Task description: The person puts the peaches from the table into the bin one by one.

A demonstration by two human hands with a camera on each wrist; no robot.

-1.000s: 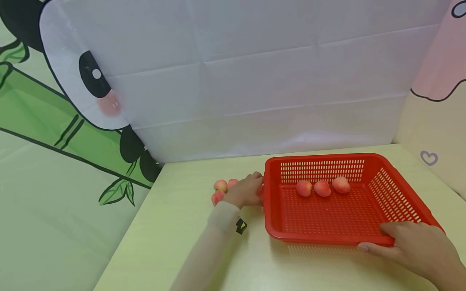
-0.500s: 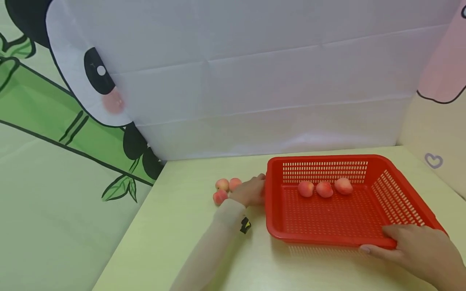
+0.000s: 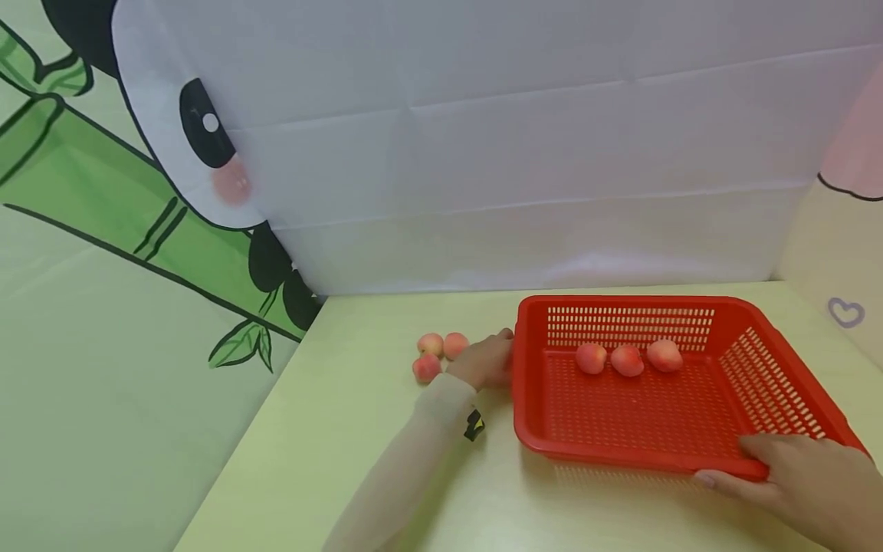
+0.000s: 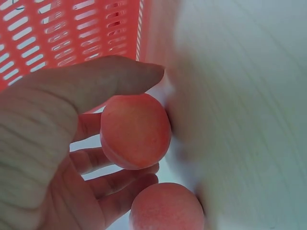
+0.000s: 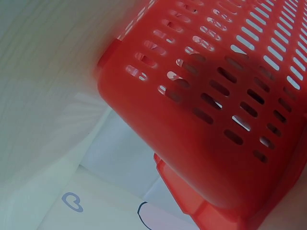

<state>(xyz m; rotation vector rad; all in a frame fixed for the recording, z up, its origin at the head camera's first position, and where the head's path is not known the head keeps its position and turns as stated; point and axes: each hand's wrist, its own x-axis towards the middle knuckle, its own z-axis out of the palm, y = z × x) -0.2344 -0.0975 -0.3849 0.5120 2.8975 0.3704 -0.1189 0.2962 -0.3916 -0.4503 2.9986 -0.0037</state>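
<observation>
My left hand (image 3: 485, 360) is at the left side of the red plastic basket (image 3: 607, 456). In the left wrist view its thumb and curled fingers hold a peach (image 4: 135, 132) against the basket's outer wall; the head view hides that fruit. Just below it lies another peach (image 4: 167, 208). My right hand (image 3: 803, 479) grips the rim at the near right corner, thumb in front. Inside, towards the back, sit three peaches, the middle peach (image 3: 627, 360) among them. Behind the left wrist are three more, such as the nearest peach (image 3: 427, 368).
Everything stands on a pale wooden table (image 3: 331, 460). A white printed cloth (image 3: 517, 169) hangs behind it, with a panda face at the left. A cream panel (image 3: 838, 261) with a heart rises on the right.
The head view has turned slightly, so the whole scene sits a little differently. The left hand has closed in beside the basket, covering the peach that showed there earlier. The right hand keeps its grip.
</observation>
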